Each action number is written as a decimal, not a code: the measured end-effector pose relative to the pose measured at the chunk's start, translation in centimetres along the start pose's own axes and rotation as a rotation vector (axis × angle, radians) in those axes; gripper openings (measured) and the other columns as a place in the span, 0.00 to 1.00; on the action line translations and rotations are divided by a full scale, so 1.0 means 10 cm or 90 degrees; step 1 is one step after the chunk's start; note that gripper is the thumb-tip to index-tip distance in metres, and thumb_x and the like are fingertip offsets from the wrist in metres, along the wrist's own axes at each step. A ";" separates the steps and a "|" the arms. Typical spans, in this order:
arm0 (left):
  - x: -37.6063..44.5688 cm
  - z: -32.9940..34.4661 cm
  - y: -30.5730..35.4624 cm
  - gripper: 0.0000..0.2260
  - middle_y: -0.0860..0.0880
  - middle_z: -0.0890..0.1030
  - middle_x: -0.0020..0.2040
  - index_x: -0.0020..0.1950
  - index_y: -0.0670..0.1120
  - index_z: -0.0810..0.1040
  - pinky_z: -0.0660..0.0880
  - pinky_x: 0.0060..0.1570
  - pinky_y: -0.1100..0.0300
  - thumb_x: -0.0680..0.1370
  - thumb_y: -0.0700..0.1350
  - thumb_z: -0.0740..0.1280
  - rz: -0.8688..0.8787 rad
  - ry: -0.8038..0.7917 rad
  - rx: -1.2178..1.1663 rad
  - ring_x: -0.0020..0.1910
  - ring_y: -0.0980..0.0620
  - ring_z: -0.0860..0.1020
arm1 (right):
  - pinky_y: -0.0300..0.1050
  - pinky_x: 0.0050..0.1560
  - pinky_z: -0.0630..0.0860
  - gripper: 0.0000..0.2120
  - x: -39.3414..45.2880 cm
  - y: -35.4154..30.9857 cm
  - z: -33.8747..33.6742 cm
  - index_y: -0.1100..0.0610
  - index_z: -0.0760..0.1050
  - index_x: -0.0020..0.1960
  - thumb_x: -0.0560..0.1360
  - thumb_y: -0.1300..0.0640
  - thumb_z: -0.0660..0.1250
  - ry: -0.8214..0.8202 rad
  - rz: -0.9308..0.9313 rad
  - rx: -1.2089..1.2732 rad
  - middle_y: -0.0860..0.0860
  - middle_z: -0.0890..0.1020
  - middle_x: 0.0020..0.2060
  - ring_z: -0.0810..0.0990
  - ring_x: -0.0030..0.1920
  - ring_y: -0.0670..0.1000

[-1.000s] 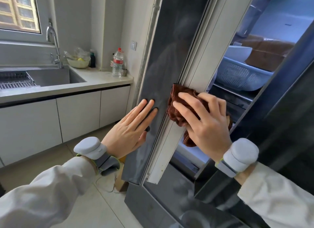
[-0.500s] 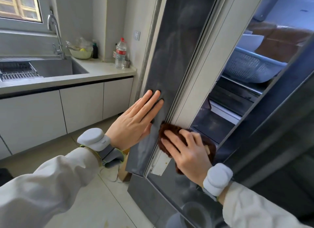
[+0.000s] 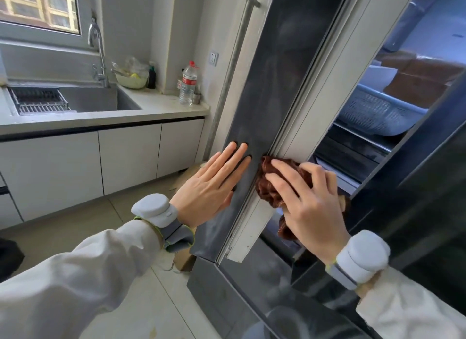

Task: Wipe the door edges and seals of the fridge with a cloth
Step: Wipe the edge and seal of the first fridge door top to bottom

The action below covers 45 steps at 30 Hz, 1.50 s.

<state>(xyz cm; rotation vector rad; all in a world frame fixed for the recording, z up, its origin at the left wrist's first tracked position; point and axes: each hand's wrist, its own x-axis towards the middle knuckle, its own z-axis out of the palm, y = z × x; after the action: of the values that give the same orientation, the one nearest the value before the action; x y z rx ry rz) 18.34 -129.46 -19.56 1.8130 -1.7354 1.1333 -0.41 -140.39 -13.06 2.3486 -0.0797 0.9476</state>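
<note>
Pressing a bunched cloth against the door edge, right hand seemingly grips it; left hand lies flat, fingers spread.

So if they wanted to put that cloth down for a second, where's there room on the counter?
The counter is bare between the sink and the water bottle. The back corner is crowded: a bowl, a dark bottle, then the water bottle. The right hand presses the cloth on the door edge.
</note>
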 end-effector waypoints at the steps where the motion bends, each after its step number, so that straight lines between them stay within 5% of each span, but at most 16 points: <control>1: -0.04 0.03 0.01 0.34 0.41 0.50 0.76 0.76 0.40 0.47 0.49 0.73 0.50 0.76 0.45 0.62 0.005 -0.004 0.005 0.75 0.43 0.47 | 0.54 0.52 0.66 0.14 -0.01 -0.01 0.02 0.57 0.71 0.61 0.77 0.60 0.57 0.000 -0.003 -0.006 0.55 0.77 0.62 0.71 0.54 0.58; 18: -0.21 0.16 0.01 0.31 0.41 0.51 0.75 0.76 0.41 0.44 0.46 0.73 0.50 0.77 0.45 0.55 0.022 -0.017 0.041 0.75 0.43 0.44 | 0.49 0.41 0.72 0.18 -0.56 -0.54 0.51 0.56 0.80 0.49 0.76 0.65 0.51 -0.136 -0.182 -0.033 0.54 0.81 0.52 0.72 0.46 0.56; 25: -0.20 0.14 0.08 0.34 0.40 0.48 0.75 0.76 0.40 0.45 0.48 0.73 0.50 0.75 0.43 0.60 0.013 0.006 0.028 0.75 0.43 0.44 | 0.51 0.48 0.65 0.17 -0.04 -0.12 -0.04 0.59 0.77 0.58 0.70 0.59 0.63 -0.111 -0.064 0.023 0.55 0.80 0.57 0.69 0.50 0.57; 33: -0.19 0.20 0.10 0.37 0.41 0.46 0.75 0.76 0.40 0.44 0.49 0.73 0.49 0.75 0.45 0.63 0.013 0.005 0.030 0.75 0.42 0.45 | 0.52 0.49 0.66 0.12 -0.16 -0.14 0.13 0.60 0.74 0.59 0.76 0.62 0.60 -0.022 -0.023 -0.007 0.57 0.78 0.60 0.70 0.52 0.58; 40: -0.19 0.16 0.07 0.37 0.39 0.49 0.75 0.76 0.40 0.45 0.46 0.73 0.50 0.75 0.46 0.64 0.022 -0.015 0.059 0.75 0.43 0.43 | 0.53 0.44 0.67 0.23 -0.75 -0.60 0.61 0.58 0.82 0.49 0.80 0.65 0.47 -0.107 -0.101 0.012 0.54 0.82 0.54 0.71 0.47 0.58; 45: -0.19 0.14 0.11 0.34 0.41 0.51 0.75 0.76 0.40 0.44 0.45 0.73 0.50 0.76 0.45 0.61 0.010 -0.023 0.055 0.75 0.42 0.45 | 0.52 0.44 0.68 0.17 -0.77 -0.63 0.60 0.58 0.79 0.52 0.74 0.64 0.53 -0.180 -0.125 0.002 0.54 0.80 0.54 0.71 0.48 0.58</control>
<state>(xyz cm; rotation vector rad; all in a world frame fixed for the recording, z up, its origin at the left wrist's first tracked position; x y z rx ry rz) 17.84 -129.53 -22.11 1.8847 -1.7498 1.2061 -0.75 -139.77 -24.65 2.4259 0.0402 0.5186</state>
